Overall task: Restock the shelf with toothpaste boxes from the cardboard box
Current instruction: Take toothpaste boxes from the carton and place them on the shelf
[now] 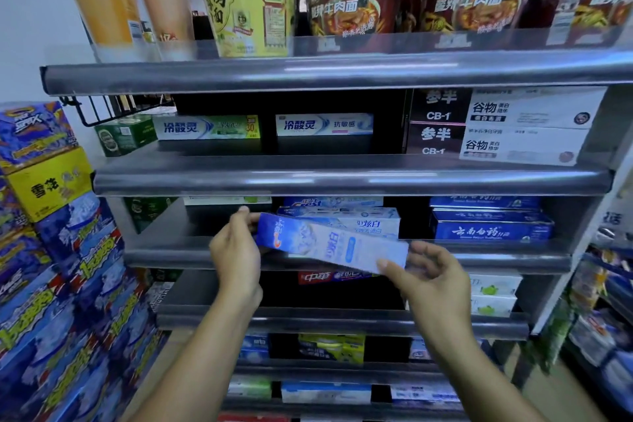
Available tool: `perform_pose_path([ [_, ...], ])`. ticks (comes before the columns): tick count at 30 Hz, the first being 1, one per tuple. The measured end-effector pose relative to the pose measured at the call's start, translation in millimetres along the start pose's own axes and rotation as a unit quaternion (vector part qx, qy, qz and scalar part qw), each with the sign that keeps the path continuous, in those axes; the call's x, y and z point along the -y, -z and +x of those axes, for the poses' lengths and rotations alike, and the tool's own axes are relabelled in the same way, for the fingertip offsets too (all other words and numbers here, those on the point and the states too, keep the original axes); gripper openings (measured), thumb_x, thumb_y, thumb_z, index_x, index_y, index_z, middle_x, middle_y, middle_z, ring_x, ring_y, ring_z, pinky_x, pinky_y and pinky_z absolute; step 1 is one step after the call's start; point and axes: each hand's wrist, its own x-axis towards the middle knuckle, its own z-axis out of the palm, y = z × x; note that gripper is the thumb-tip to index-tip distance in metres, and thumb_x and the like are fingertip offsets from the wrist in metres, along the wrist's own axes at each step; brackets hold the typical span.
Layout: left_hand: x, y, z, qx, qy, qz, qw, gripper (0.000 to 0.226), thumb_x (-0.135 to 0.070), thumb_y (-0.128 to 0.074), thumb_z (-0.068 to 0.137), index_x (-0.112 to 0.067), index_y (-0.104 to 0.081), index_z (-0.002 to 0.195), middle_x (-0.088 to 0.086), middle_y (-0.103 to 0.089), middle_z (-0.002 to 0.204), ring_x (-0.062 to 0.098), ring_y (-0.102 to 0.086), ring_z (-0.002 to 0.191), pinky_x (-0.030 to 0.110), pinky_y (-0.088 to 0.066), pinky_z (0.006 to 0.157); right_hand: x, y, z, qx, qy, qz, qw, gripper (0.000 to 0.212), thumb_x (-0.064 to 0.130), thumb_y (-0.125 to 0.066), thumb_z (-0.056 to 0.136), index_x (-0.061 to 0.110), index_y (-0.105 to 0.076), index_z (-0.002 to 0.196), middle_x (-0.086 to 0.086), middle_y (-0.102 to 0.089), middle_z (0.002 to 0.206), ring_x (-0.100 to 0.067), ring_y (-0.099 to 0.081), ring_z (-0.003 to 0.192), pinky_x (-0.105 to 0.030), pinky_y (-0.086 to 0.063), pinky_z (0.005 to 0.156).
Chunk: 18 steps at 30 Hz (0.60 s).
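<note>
Blue-and-white cardboard marks the toothpaste box (330,247) held between both hands, tilted so that its left end sits higher than its right. The left hand (236,250) grips the higher end, with its fingers curled over the top edge. The right hand (431,274) pinches the lower end, its thumb laid on the front face and its fingers curled behind. The box hangs in front of the grey lip of the shelf (496,259), and its higher end reaches in over the shelf board.

Just behind the held box, between the two hands, lies a short stack of pale toothpaste boxes (363,219). Above the right hand and a little farther right sits a stack of dark blue boxes (489,226). Below the held box, on the next shelf down, a red box (322,277) shows its front, and white-and-green boxes (493,295) stand just right of the right hand. Well above both hands, noodle cups (246,3) line the top shelf. Left of the left hand, away from the shelves, stands a tall pile of blue drink cartons (68,284).
</note>
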Motion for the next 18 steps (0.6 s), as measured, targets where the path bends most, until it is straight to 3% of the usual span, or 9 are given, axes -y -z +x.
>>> perform_pose_path([
  [2,4.1,1.5,-1.6,0.035,-0.004,0.015,0.999,0.03,-0.018,-0.061,0.097,-0.02,-0.077,0.072,-0.009,-0.076,0.074,0.008,-0.068,0.075,0.026,-0.052,0.067,6.0,1.2,14.2,-0.003,0.02,-0.008,1.0,0.037,0.007,-0.087,0.075,0.01,-0.07,0.108,0.0,-0.079,0.096,-0.013,-0.076,0.085,-0.02,-0.06,0.072],
  [5,8.1,2.4,0.1,0.091,-0.038,0.048,0.994,0.026,-0.005,-0.072,0.089,-0.028,-0.078,0.082,-0.016,-0.078,0.078,-0.007,-0.069,0.072,0.011,-0.051,0.065,10.3,1.3,34.7,-0.005,0.042,-0.026,0.999,0.035,0.012,-0.086,0.079,0.016,-0.074,0.112,0.006,-0.079,0.098,-0.008,-0.075,0.088,-0.019,-0.059,0.075],
  [8,9.7,-1.6,7.6,0.133,-0.085,0.076,0.984,0.032,-0.001,-0.077,0.086,-0.033,-0.08,0.084,-0.012,-0.079,0.085,-0.004,-0.071,0.076,0.01,-0.051,0.069,11.4,-2.0,50.6,-0.011,0.062,-0.043,0.997,0.038,0.014,-0.086,0.08,0.019,-0.073,0.116,0.013,-0.079,0.092,-0.002,-0.074,0.086,-0.011,-0.055,0.071],
  [10,9.8,-4.6,15.3,0.144,-0.105,0.108,0.978,0.039,-0.003,-0.078,0.086,-0.04,-0.08,0.076,-0.012,-0.079,0.084,-0.002,-0.071,0.077,0.013,-0.053,0.072,11.8,-4.5,59.3,-0.024,0.066,-0.057,0.996,0.038,0.017,-0.086,0.08,0.018,-0.074,0.116,0.016,-0.078,0.087,-0.001,-0.074,0.083,-0.012,-0.056,0.07],
  [12,7.8,-8.0,21.6,0.138,-0.113,0.144,0.973,0.04,-0.009,-0.08,0.085,-0.046,-0.078,0.071,-0.016,-0.078,0.081,-0.001,-0.072,0.077,0.021,-0.056,0.075,10.9,-7.0,67.1,-0.034,0.063,-0.086,0.994,0.037,0.023,-0.087,0.078,0.019,-0.076,0.113,0.013,-0.078,0.086,-0.006,-0.074,0.083,-0.022,-0.059,0.075],
  [15,7.7,-13.2,32.0,0.117,-0.14,0.223,0.958,0.027,-0.029,-0.082,0.084,-0.049,-0.075,0.068,-0.019,-0.076,0.075,0.002,-0.071,0.074,0.023,-0.053,0.07,11.5,-11.8,75.7,-0.048,0.058,-0.138,0.988,0.042,0.033,-0.088,0.077,0.016,-0.076,0.114,0.004,-0.078,0.099,-0.017,-0.072,0.094,-0.033,-0.057,0.086],
  [18,10.8,-11.6,37.3,0.099,-0.16,0.3,0.935,0.007,-0.038,-0.081,0.083,-0.034,-0.082,0.089,-0.017,-0.078,0.084,0.004,-0.072,0.082,0.015,-0.048,0.068,11.3,-15.4,81.1,-0.042,0.064,-0.218,0.973,0.044,0.033,-0.083,0.083,0.015,-0.073,0.122,0.0,-0.075,0.113,-0.02,-0.068,0.104,-0.034,-0.052,0.091],
])
